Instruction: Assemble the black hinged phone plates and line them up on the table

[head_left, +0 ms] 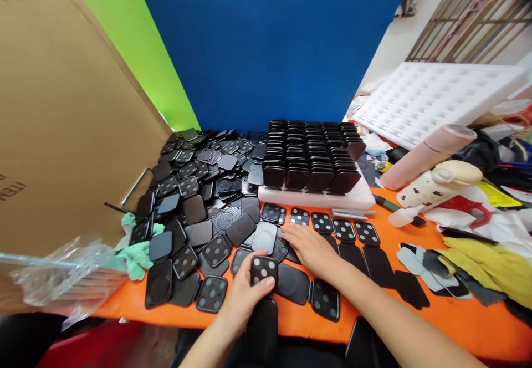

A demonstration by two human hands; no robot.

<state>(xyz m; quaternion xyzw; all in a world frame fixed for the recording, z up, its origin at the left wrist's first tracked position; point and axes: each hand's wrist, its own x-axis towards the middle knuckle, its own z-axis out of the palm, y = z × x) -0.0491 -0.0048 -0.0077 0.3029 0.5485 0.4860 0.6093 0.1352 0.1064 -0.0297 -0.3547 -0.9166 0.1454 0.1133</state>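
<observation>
My left hand (pixel 245 287) is closed around a black hinged case with grey dots (pixel 265 268), held upright near the front of the table; its lower flap (pixel 265 323) hangs down. My right hand (pixel 310 246) reaches over the row of laid-open cases, its fingers stretched out and touching or just above a dotted case (pixel 299 216). Under its palm, some pieces are hidden. Right of it, more open dotted cases (pixel 344 230) lie side by side. In front lies another open case (pixel 325 299), beside a grey-black flap.
A large heap of black cases (pixel 195 210) covers the left side. Closed ones stand in rows (pixel 310 154) on a white foam block (pixel 316 196). To the right are a pink bottle (pixel 428 154), a cream cup (pixel 438 185) and yellow gloves (pixel 490 268). Cardboard (pixel 75 107) borders the left.
</observation>
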